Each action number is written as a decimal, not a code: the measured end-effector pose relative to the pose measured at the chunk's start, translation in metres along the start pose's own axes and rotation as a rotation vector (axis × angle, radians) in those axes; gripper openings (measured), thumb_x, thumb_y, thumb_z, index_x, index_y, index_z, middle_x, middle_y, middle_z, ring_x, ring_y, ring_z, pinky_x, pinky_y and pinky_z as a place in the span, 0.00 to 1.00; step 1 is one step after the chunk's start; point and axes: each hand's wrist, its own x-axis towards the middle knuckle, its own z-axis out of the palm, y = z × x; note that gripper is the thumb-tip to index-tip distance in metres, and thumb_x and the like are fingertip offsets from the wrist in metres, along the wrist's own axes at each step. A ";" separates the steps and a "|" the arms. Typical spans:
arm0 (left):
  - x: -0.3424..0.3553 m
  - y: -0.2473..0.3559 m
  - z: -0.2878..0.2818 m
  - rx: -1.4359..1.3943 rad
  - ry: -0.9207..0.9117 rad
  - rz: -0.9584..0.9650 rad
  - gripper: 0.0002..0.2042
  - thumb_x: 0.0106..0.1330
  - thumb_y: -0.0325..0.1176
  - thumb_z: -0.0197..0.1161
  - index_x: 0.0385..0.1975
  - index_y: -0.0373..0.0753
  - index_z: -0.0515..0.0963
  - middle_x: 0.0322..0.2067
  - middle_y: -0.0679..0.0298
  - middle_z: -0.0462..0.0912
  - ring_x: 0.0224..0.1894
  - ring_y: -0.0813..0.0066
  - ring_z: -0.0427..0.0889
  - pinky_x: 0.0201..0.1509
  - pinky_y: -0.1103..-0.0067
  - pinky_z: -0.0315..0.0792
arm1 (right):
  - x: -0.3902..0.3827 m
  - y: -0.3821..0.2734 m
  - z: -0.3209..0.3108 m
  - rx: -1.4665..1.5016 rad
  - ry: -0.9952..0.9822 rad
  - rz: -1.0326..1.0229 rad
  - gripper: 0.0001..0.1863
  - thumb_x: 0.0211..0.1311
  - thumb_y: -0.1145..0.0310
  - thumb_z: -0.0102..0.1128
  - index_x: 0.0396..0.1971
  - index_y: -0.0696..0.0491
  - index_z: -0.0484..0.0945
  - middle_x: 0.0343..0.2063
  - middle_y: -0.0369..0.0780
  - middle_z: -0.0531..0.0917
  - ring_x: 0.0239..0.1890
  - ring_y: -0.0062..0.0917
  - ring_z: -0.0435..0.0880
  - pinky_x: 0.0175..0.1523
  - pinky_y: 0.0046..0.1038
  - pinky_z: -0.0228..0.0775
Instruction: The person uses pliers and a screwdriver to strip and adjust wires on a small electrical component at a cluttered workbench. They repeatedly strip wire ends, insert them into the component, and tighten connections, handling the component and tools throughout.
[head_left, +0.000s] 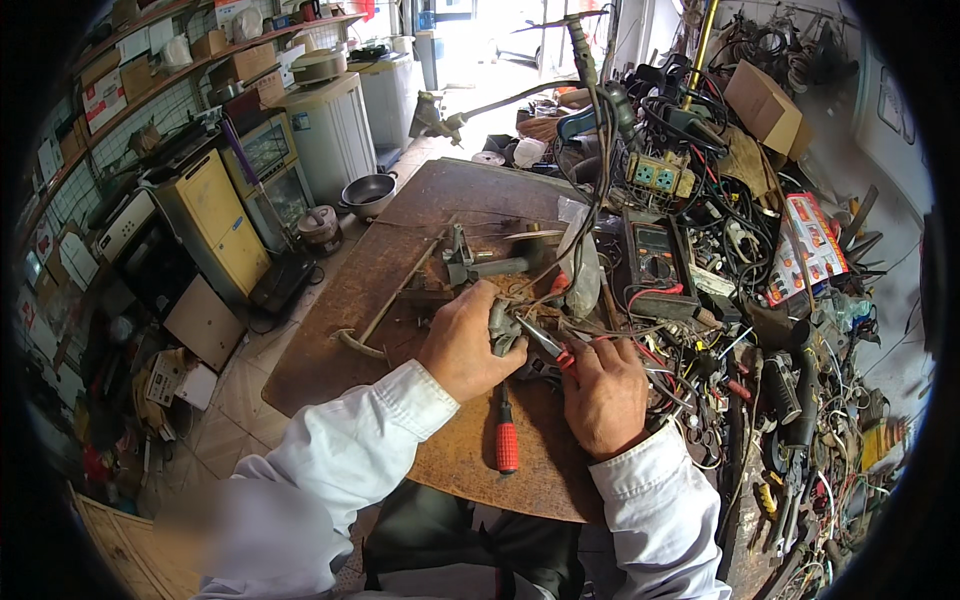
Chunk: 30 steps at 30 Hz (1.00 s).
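Observation:
My left hand is closed round a small grey metal part, its thumb pressed along the near side. In my right hand is a pair of pliers with slim metal jaws and red handles. The jaws point up and left and meet the grey part or lie right by it; the exact contact is too small to tell. A screwdriver with a red handle lies on the wooden table just below my hands, its tip toward them. Thin wires tangle beyond the grey part.
Beyond my left hand lie a metal clamp-like piece and a long thin rod. A multimeter stands to the right, amid heaped cables, tools and scrap. A clear plastic bag lies behind my hands. Cabinets line the left wall.

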 end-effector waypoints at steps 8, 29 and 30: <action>0.000 -0.001 0.001 0.013 -0.006 0.004 0.21 0.46 0.29 0.74 0.38 0.32 0.71 0.30 0.53 0.78 0.31 0.57 0.81 0.37 0.69 0.75 | -0.003 -0.001 0.003 0.070 -0.028 0.067 0.18 0.50 0.76 0.64 0.44 0.58 0.81 0.34 0.46 0.79 0.37 0.45 0.80 0.41 0.41 0.74; -0.003 0.001 0.001 0.070 -0.035 0.037 0.22 0.47 0.30 0.74 0.37 0.33 0.68 0.32 0.51 0.76 0.34 0.52 0.80 0.38 0.66 0.74 | -0.001 0.000 -0.006 0.206 -0.177 0.127 0.20 0.50 0.73 0.62 0.45 0.62 0.75 0.33 0.51 0.79 0.38 0.49 0.80 0.42 0.44 0.74; -0.003 0.001 0.002 0.078 -0.032 0.048 0.22 0.47 0.30 0.74 0.37 0.33 0.68 0.32 0.50 0.76 0.34 0.51 0.80 0.39 0.65 0.74 | -0.002 0.001 -0.005 0.201 -0.185 0.140 0.20 0.50 0.73 0.62 0.45 0.61 0.75 0.34 0.51 0.79 0.38 0.49 0.79 0.42 0.44 0.73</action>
